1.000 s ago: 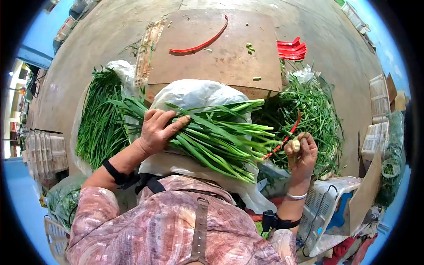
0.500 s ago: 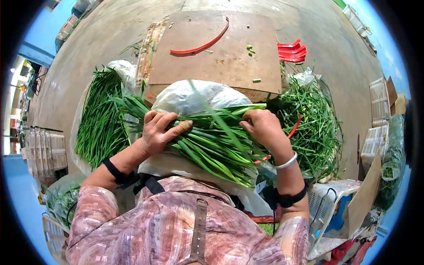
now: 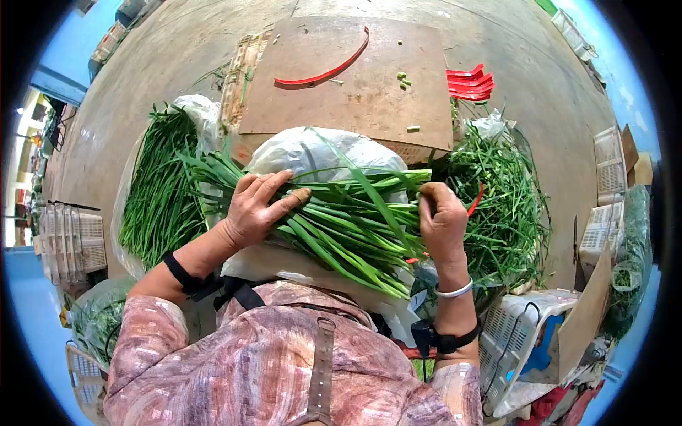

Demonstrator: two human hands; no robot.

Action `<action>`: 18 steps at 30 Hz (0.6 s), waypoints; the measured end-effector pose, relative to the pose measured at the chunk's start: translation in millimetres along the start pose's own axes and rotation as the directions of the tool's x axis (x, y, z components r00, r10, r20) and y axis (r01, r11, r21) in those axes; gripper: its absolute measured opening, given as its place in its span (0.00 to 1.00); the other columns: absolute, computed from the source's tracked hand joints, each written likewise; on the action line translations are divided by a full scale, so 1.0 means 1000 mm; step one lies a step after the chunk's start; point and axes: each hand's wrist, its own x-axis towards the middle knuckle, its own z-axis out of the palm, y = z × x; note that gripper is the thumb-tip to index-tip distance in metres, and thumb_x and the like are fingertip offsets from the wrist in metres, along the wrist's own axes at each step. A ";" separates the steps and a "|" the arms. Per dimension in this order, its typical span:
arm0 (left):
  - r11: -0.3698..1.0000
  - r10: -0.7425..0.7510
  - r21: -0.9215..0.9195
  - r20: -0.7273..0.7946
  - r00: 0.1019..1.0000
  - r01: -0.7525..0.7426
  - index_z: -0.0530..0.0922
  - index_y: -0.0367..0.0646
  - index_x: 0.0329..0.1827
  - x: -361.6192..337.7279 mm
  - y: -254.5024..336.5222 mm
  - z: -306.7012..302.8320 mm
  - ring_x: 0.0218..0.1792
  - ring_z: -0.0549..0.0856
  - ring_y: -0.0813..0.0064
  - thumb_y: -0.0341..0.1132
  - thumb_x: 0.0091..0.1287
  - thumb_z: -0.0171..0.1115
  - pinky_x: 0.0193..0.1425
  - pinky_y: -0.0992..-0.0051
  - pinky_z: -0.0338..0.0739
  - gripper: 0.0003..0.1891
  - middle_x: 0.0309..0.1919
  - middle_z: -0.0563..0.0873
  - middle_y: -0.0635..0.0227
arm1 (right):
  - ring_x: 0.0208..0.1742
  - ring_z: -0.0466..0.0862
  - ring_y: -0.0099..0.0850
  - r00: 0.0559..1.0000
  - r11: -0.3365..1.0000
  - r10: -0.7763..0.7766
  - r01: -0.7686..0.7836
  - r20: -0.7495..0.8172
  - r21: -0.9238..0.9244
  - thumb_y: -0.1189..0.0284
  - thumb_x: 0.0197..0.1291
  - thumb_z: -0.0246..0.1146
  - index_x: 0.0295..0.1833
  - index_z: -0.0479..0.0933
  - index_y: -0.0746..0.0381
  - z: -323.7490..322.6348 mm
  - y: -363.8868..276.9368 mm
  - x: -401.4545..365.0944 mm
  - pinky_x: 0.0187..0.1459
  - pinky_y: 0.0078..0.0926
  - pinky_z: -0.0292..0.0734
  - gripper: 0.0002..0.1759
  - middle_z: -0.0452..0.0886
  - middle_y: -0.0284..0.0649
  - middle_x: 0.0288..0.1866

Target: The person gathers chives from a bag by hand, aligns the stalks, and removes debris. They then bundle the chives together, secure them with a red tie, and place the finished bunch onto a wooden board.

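A thick bunch of garlic chives (image 3: 348, 227) lies across my lap, its leafy ends to the left and pale cut ends to the right. My left hand (image 3: 259, 207) is wrapped round the bunch left of its middle, thumb on top. Beside the cut ends, my right hand (image 3: 442, 219) is closed in a pinch; anything between the fingertips is too small to make out. One loose leaf (image 3: 369, 195) crosses slantwise over the bunch. Under and behind the bunch is white plastic sheeting (image 3: 323, 150).
Ahead stands a brown board (image 3: 341, 92) bearing a red strip (image 3: 327, 73) and cut stem bits. More red strips (image 3: 470, 83) hang at its right edge. Chives pile at left (image 3: 160, 192); tangled greens (image 3: 497, 199) lie at right. A white crate (image 3: 518, 341) stands near my right elbow.
My right hand has moved right, away from the middle of the bunch to beyond its cut ends. My left hand keeps its hold almost unmoved.
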 end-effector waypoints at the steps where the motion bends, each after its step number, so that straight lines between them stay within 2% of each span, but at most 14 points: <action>1: 1.000 0.000 -0.002 -0.001 1.000 0.000 0.80 0.58 0.52 0.000 0.001 0.000 0.44 0.81 0.71 0.38 0.56 0.55 0.48 0.73 0.68 0.19 0.49 0.80 0.61 | 0.29 0.81 0.36 0.998 0.997 0.048 -0.050 -0.050 -0.051 0.80 0.52 0.62 0.36 0.76 0.61 0.001 0.008 -0.002 0.31 0.32 0.73 0.06 0.80 0.40 0.29; 3: 1.000 -0.009 -0.018 0.016 1.000 0.010 0.80 0.57 0.52 -0.001 0.001 -0.001 0.43 0.81 0.71 0.38 0.56 0.55 0.47 0.73 0.68 0.19 0.48 0.80 0.62 | 0.29 0.81 0.28 0.949 0.938 0.296 -0.268 -0.107 0.219 0.81 0.55 0.60 0.37 0.75 0.65 -0.005 0.021 -0.004 0.31 0.26 0.76 0.04 0.81 0.40 0.30; 5: 1.000 -0.013 -0.018 0.019 1.000 0.013 0.80 0.57 0.52 -0.001 0.001 -0.002 0.43 0.81 0.71 0.38 0.56 0.55 0.47 0.72 0.68 0.19 0.47 0.80 0.63 | 0.30 0.80 0.23 0.840 0.820 0.499 -0.377 -0.214 0.431 0.82 0.57 0.59 0.39 0.74 0.70 -0.020 0.051 -0.007 0.32 0.21 0.77 0.04 0.81 0.43 0.31; 7: 1.000 -0.015 -0.022 0.020 1.000 0.016 0.80 0.57 0.52 -0.002 0.000 -0.002 0.43 0.80 0.71 0.38 0.56 0.55 0.47 0.72 0.68 0.19 0.47 0.80 0.64 | 0.33 0.82 0.28 0.733 0.751 0.615 -0.433 -0.289 0.499 0.81 0.56 0.60 0.43 0.74 0.72 -0.049 0.112 -0.021 0.36 0.24 0.79 0.09 0.81 0.46 0.34; 8: 0.999 -0.014 -0.035 0.018 1.000 0.015 0.81 0.55 0.51 -0.003 -0.001 -0.001 0.43 0.80 0.69 0.39 0.53 0.58 0.48 0.71 0.68 0.20 0.48 0.80 0.63 | 0.34 0.82 0.30 0.792 0.863 0.455 -0.506 -0.407 -0.019 0.78 0.56 0.62 0.45 0.74 0.72 -0.062 0.116 -0.028 0.37 0.25 0.79 0.12 0.81 0.47 0.35; 9: 0.999 -0.013 -0.047 0.014 1.000 0.014 0.81 0.53 0.51 -0.004 -0.001 0.000 0.43 0.80 0.67 0.39 0.51 0.60 0.48 0.70 0.68 0.21 0.49 0.80 0.62 | 0.35 0.82 0.33 0.869 0.707 0.262 -0.469 -0.420 -0.529 0.76 0.56 0.63 0.48 0.74 0.72 -0.075 0.112 -0.032 0.38 0.27 0.79 0.16 0.81 0.48 0.36; 10: 0.999 -0.014 -0.048 0.013 1.000 0.014 0.81 0.53 0.51 -0.003 -0.001 0.000 0.43 0.80 0.67 0.39 0.51 0.60 0.48 0.70 0.68 0.21 0.49 0.80 0.62 | 0.42 0.82 0.39 0.919 0.671 0.158 -0.368 -0.361 -0.644 0.70 0.54 0.66 0.50 0.75 0.71 -0.083 0.095 -0.030 0.45 0.32 0.78 0.20 0.81 0.51 0.41; 11: 0.999 -0.014 -0.032 0.014 1.000 0.015 0.81 0.55 0.51 -0.001 0.000 -0.001 0.42 0.80 0.69 0.39 0.53 0.58 0.47 0.71 0.68 0.20 0.47 0.80 0.63 | 0.42 0.82 0.39 0.920 0.670 0.158 -0.367 -0.360 -0.645 0.70 0.54 0.66 0.50 0.75 0.71 -0.087 0.075 -0.026 0.45 0.32 0.78 0.20 0.81 0.51 0.41; 12: 1.000 -0.016 -0.013 0.016 1.000 0.016 0.80 0.57 0.52 0.000 0.000 -0.002 0.41 0.80 0.72 0.38 0.54 0.56 0.46 0.72 0.68 0.20 0.46 0.80 0.64 | 0.44 0.82 0.40 0.897 0.852 0.390 -0.437 -0.208 -0.289 0.69 0.53 0.67 0.48 0.76 0.69 -0.085 0.045 -0.020 0.46 0.34 0.77 0.19 0.81 0.51 0.42; 13: 1.000 -0.019 -0.011 0.020 1.000 0.019 0.80 0.57 0.52 -0.001 0.001 -0.002 0.41 0.80 0.72 0.38 0.54 0.56 0.46 0.72 0.68 0.20 0.46 0.80 0.64 | 0.46 0.81 0.41 0.850 0.844 0.525 -0.526 0.035 0.110 0.68 0.52 0.68 0.46 0.77 0.68 -0.079 0.015 -0.017 0.48 0.35 0.75 0.19 0.81 0.50 0.43; 15: 1.000 0.003 -0.005 -0.006 1.000 -0.003 0.80 0.58 0.52 -0.001 -0.002 0.001 0.41 0.80 0.72 0.37 0.54 0.55 0.46 0.73 0.68 0.20 0.45 0.80 0.64 | 0.44 0.80 0.42 0.828 0.879 0.427 -0.475 0.363 0.050 0.68 0.51 0.68 0.43 0.78 0.64 -0.057 -0.033 -0.014 0.46 0.39 0.74 0.15 0.80 0.46 0.39; 16: 1.000 0.000 -0.003 0.000 1.000 0.000 0.80 0.57 0.52 -0.001 -0.001 0.001 0.40 0.80 0.72 0.37 0.54 0.55 0.45 0.73 0.68 0.20 0.43 0.80 0.65 | 0.41 0.79 0.42 0.901 0.964 0.262 -0.263 0.346 -0.046 0.69 0.50 0.69 0.42 0.78 0.63 -0.040 -0.040 -0.022 0.43 0.38 0.74 0.15 0.79 0.45 0.37; 17: 1.000 -0.002 0.001 -0.003 1.000 0.002 0.80 0.57 0.52 -0.002 -0.001 0.001 0.40 0.80 0.72 0.37 0.54 0.55 0.45 0.73 0.68 0.20 0.43 0.80 0.65 | 0.38 0.78 0.42 0.934 0.989 0.086 -0.037 0.348 -0.145 0.69 0.48 0.69 0.41 0.78 0.61 -0.025 -0.039 -0.030 0.41 0.38 0.74 0.14 0.78 0.43 0.35; 18: 1.000 -0.001 0.006 -0.014 1.000 0.001 0.80 0.57 0.52 -0.002 -0.001 0.001 0.40 0.80 0.72 0.37 0.54 0.55 0.45 0.73 0.68 0.20 0.42 0.79 0.66 | 0.38 0.78 0.42 0.934 0.989 0.079 -0.031 0.348 -0.143 0.69 0.48 0.69 0.41 0.78 0.61 -0.023 -0.037 -0.032 0.41 0.38 0.74 0.14 0.78 0.43 0.35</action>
